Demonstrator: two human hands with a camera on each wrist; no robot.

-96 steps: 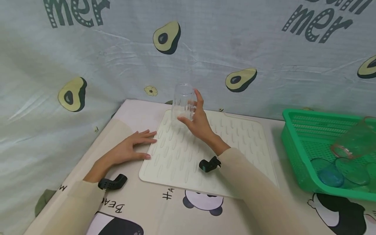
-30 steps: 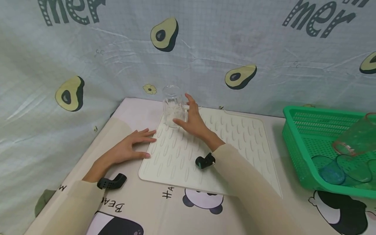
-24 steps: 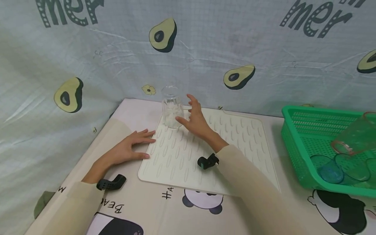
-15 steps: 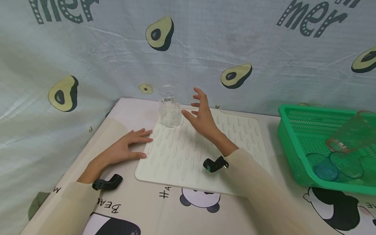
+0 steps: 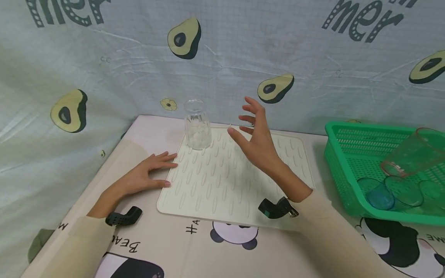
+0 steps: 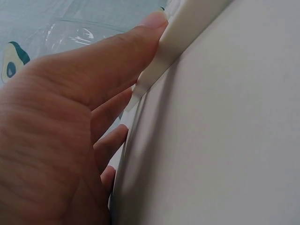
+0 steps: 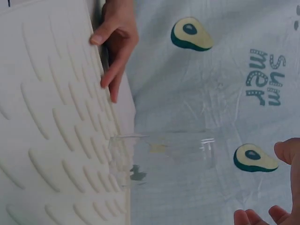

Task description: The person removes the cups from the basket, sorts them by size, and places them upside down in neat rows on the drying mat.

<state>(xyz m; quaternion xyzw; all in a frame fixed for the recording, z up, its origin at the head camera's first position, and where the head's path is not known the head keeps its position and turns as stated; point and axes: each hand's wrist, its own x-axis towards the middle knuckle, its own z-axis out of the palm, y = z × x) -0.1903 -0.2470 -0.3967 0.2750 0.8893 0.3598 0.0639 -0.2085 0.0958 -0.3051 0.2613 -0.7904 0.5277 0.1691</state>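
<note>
A clear drinking glass (image 5: 198, 129) stands on the far left corner of a white ridged drying mat (image 5: 222, 181). My left hand (image 5: 142, 175) rests at the mat's left edge with fingers spread; in the left wrist view its thumb (image 6: 126, 47) touches the side of the mat. My right hand (image 5: 259, 141) hovers over the mat, right of the glass, fingers loosely bent and holding nothing. In the right wrist view a gap separates its fingertips from the glass (image 7: 161, 152).
At the right sits a green plastic basket (image 5: 335, 170) with a pink-tinted glass (image 5: 413, 154) lying tilted in it. A blue glass (image 5: 380, 197) and other tinted glasses are also inside. A patterned cloth wall (image 5: 222, 58) rises behind the table.
The right hand set the clear glass on the mat's far left corner, let go, and drew away to the right. The left hand has stayed at the mat's edge.
</note>
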